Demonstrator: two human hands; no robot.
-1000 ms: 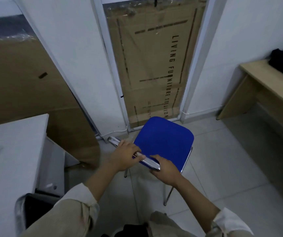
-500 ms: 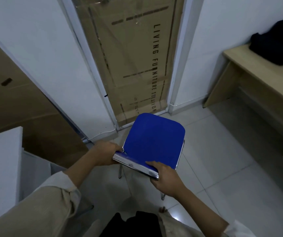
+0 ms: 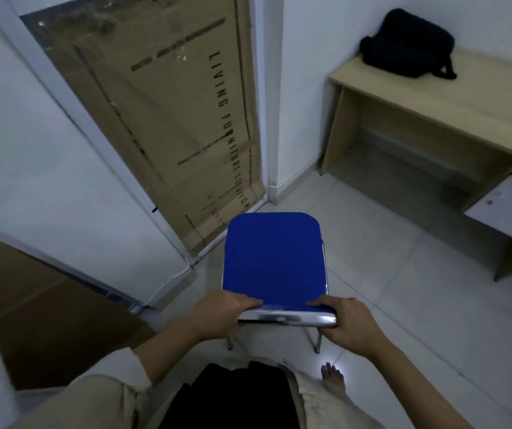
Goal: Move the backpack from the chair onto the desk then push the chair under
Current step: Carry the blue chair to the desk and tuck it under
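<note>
A chair (image 3: pixel 275 258) with a blue seat and chrome frame stands on the tiled floor right in front of me, its seat bare. My left hand (image 3: pixel 220 317) grips the left end of the chrome backrest top. My right hand (image 3: pixel 346 325) grips its right end. The black backpack (image 3: pixel 406 41) lies on the light wooden desk (image 3: pixel 453 100) at the upper right, against the wall. The desk's knee space is open and faces the chair.
A flat cardboard box (image 3: pixel 174 119) leans behind glass ahead of the chair. A white drawer unit (image 3: pixel 508 209) sits under the desk's right part. Brown cardboard (image 3: pixel 31 305) stands at the left. My bare foot (image 3: pixel 332 376) is beside the chair's rear leg.
The chair has turned clockwise and now squares up with me, both hands on its backrest ends. My view has swung right, showing the desk and the backpack in full.
</note>
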